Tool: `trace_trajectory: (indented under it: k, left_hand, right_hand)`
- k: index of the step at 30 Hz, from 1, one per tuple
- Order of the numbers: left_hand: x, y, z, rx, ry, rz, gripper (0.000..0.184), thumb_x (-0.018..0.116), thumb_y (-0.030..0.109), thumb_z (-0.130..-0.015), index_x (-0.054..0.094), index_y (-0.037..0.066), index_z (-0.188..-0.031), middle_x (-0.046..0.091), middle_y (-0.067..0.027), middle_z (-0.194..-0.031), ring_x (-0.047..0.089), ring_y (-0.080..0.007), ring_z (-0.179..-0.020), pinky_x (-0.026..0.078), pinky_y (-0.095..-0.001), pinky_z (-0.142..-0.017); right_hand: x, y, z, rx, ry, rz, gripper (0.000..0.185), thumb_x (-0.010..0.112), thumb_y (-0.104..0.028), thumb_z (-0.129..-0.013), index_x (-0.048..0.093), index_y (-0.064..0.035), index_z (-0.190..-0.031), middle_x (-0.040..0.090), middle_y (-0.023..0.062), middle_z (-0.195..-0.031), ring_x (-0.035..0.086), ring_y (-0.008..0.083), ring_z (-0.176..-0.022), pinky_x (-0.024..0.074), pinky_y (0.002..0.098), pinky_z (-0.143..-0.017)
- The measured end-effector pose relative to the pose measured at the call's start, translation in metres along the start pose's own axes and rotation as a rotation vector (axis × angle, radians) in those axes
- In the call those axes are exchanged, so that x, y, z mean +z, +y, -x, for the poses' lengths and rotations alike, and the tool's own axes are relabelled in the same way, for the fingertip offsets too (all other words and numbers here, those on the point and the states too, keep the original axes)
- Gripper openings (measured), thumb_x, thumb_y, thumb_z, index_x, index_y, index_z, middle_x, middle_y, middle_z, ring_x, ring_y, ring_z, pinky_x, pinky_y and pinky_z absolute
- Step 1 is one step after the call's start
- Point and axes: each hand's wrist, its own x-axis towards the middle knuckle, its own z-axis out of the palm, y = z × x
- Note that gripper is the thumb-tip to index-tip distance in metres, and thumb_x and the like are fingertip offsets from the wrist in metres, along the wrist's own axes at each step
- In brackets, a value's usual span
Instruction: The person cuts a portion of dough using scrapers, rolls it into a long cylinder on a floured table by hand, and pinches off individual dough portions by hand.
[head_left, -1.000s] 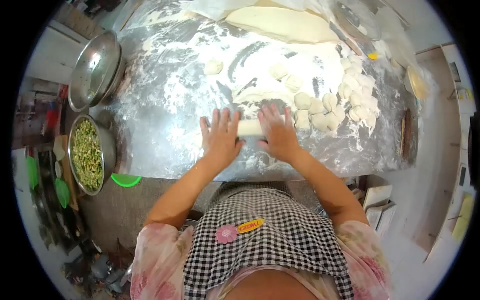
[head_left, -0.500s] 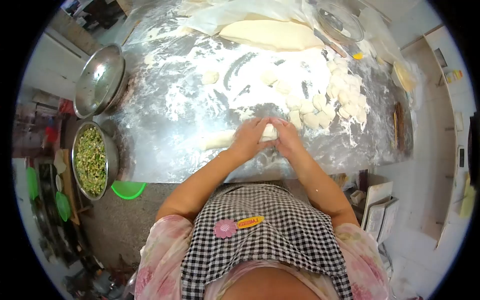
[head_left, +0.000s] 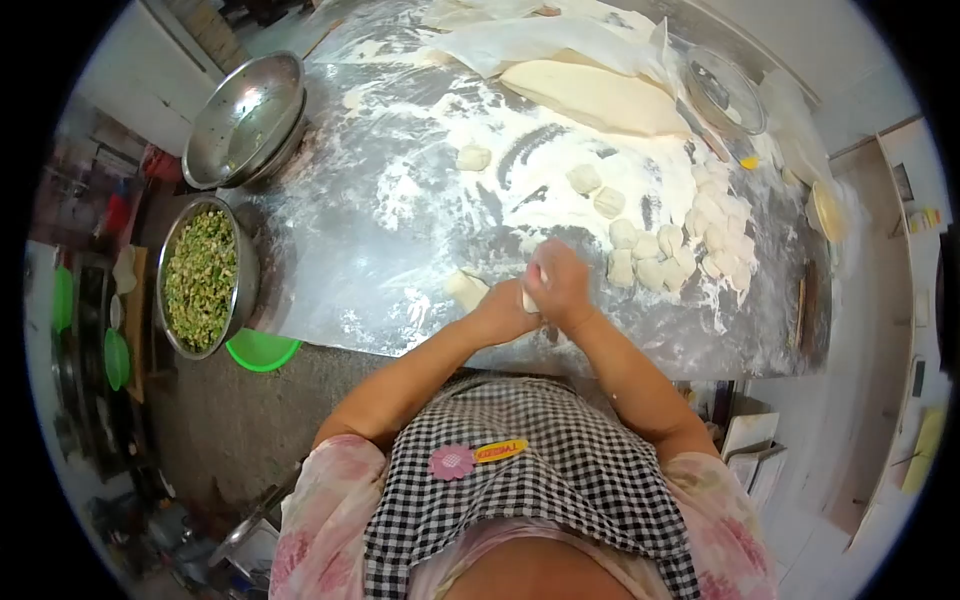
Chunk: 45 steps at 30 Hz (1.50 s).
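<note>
A roll of dough (head_left: pixel 466 289) sticks out to the left of my left hand (head_left: pixel 503 315), whose fingers are wrapped round it near the table's front edge. My right hand (head_left: pixel 560 285) is closed at the roll's right end, touching my left hand. A bit of pale dough shows between the two hands; how much the right fingers hold is partly hidden. Beyond my hands lie small dough pieces (head_left: pixel 648 254), with a larger floury heap of pieces (head_left: pixel 722 235) to their right. Two more pieces (head_left: pixel 596 191) and a single piece (head_left: pixel 473 158) lie farther back.
A floured metal table (head_left: pixel 350 250) spans the view. At left stand a steel bowl of chopped green filling (head_left: pixel 200 280) and a stacked steel bowl (head_left: pixel 240 115). A large dough slab (head_left: pixel 600 95) lies at the back, partly under plastic sheeting (head_left: pixel 560 40). A green basin (head_left: pixel 262 350) sits below the table edge.
My right hand has turned and closed into a fist at the dough's end. My left hand has stayed on the roll. The camera view has shifted, moving the table's contents rightward in the picture.
</note>
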Motion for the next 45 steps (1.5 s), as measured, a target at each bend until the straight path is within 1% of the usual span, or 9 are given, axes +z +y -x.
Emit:
trace_trajectory:
  k: [5,8,12,17,21,31,37,40,45]
  left_hand:
    - [-0.009,0.031,0.002,0.376,-0.118,-0.199,0.037,0.066,0.014,-0.076,0.06,0.007,-0.112,0.063,-0.0132,-0.102,0.059,-0.0289,-0.097,0.046,-0.0388,-0.086]
    - [0.005,0.025,-0.022,0.392,0.103,-0.327,0.047,0.068,0.014,-0.073,0.056,0.008,-0.118,0.061,-0.0135,-0.107,0.055,-0.0313,-0.103,0.044,-0.0413,-0.09]
    - [0.02,0.004,-0.018,0.425,0.303,-0.615,0.07,0.073,0.016,-0.072,0.04,0.008,-0.133,0.06,-0.0161,-0.112,0.053,-0.0325,-0.111,0.043,-0.0414,-0.093]
    - [-0.012,0.024,-0.019,-0.005,-0.03,-0.008,0.063,0.074,0.018,-0.071,0.049,0.004,-0.127,0.066,-0.0144,-0.099,0.062,-0.0284,-0.097,0.048,-0.0373,-0.085]
    - [-0.045,0.024,-0.006,-0.084,-0.17,0.301,0.04,0.071,0.018,-0.071,0.063,0.002,-0.107,0.067,-0.0126,-0.096,0.062,-0.022,-0.092,0.048,-0.033,-0.081]
    - [-0.008,0.044,0.009,0.323,-0.042,-0.289,0.041,0.066,0.017,-0.072,0.057,0.009,-0.111,0.063,-0.0133,-0.096,0.06,-0.029,-0.093,0.047,-0.0393,-0.081]
    - [0.033,0.0,-0.017,0.465,0.365,-0.605,0.066,0.071,0.011,-0.071,0.043,0.013,-0.131,0.06,-0.0147,-0.107,0.058,-0.0305,-0.099,0.047,-0.039,-0.085]
    - [0.037,-0.005,-0.016,0.277,0.227,-0.522,0.071,0.071,0.014,-0.073,0.039,0.008,-0.135,0.064,-0.0142,-0.104,0.061,-0.0317,-0.095,0.048,-0.0386,-0.083]
    - [-0.01,0.025,-0.036,0.0,-0.302,0.12,0.05,0.07,0.014,-0.073,0.055,0.002,-0.119,0.068,-0.011,-0.094,0.064,-0.0265,-0.085,0.051,-0.0368,-0.078]
  right_hand:
    - [-0.004,0.059,-0.051,-0.269,-0.045,0.531,0.01,0.058,-0.015,-0.075,0.062,-0.0074,-0.079,0.06,0.0118,-0.087,0.056,0.0298,-0.084,0.0463,0.0398,-0.069]
    - [-0.026,0.047,-0.034,0.15,0.19,0.002,0.015,0.063,-0.018,-0.083,0.066,-0.0042,-0.085,0.064,0.0067,-0.09,0.062,0.0211,-0.079,0.0505,0.0345,-0.066]
    - [-0.03,0.03,0.013,0.961,-0.112,-0.888,0.02,0.063,-0.02,-0.086,0.066,-0.0013,-0.081,0.065,0.0052,-0.091,0.062,0.0158,-0.073,0.0498,0.0304,-0.065]
    - [-0.046,0.001,-0.018,0.728,-0.291,-0.544,0.02,0.066,-0.021,-0.085,0.066,-0.0016,-0.085,0.066,0.0053,-0.088,0.063,0.0151,-0.072,0.049,0.0303,-0.066]
    - [-0.034,-0.04,-0.02,-0.198,-0.121,-0.083,0.014,0.071,-0.014,-0.075,0.063,-0.0053,-0.082,0.063,0.0136,-0.085,0.062,0.0283,-0.078,0.0496,0.0343,-0.068]
    - [-0.004,0.043,-0.066,-0.287,0.084,0.44,0.016,0.061,-0.019,-0.079,0.064,-0.004,-0.084,0.063,0.0127,-0.091,0.06,0.0269,-0.077,0.0486,0.038,-0.063]
    - [-0.021,0.019,0.033,1.172,0.091,-1.204,0.021,0.057,-0.016,-0.089,0.067,0.0029,-0.089,0.066,0.0091,-0.098,0.064,0.0166,-0.08,0.0509,0.0305,-0.065]
    - [-0.04,-0.002,0.02,1.298,0.067,-0.982,0.019,0.057,-0.015,-0.09,0.068,0.0002,-0.09,0.066,0.0084,-0.097,0.064,0.0169,-0.084,0.0511,0.0319,-0.069]
    - [-0.065,-0.021,0.0,0.066,-0.105,0.059,0.009,0.067,-0.013,-0.079,0.066,-0.0061,-0.084,0.064,0.0122,-0.087,0.063,0.0271,-0.079,0.0506,0.0356,-0.07]
